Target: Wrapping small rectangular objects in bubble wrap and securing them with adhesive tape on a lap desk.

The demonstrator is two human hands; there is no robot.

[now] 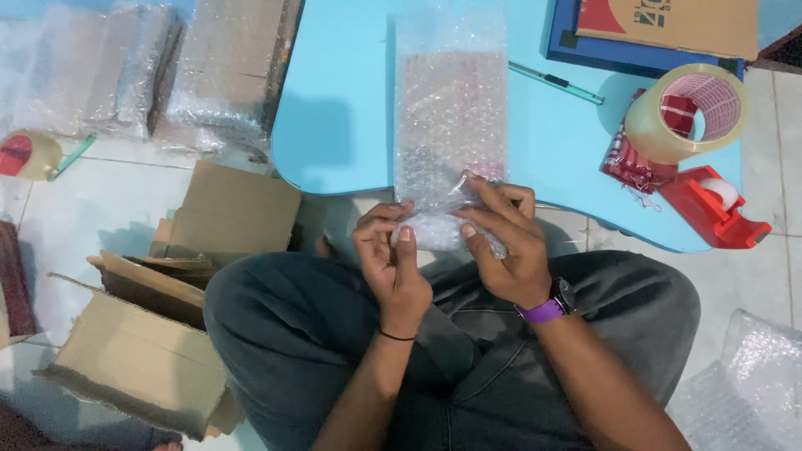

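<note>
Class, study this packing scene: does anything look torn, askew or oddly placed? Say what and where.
The cardboard box on the floor at lower left has ragged, torn edges. The tape roll leans tilted against a red cloth. The bubble-wrapped parcel held by both hands overhangs the blue table edge.

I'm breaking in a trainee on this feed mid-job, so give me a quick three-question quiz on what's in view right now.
1. True or false: both hands grip the near end of the bubble wrap sheet.
2. Which lies closest to the red tape dispenser? A) the roll of clear tape B) the open cardboard box C) the green pen-like tool
3. Fill in: the purple watch strap sits on the ___ wrist.

Key:
1. True: the left hand and right hand both pinch it at the edge of the blue table.
2. A
3. right
</note>
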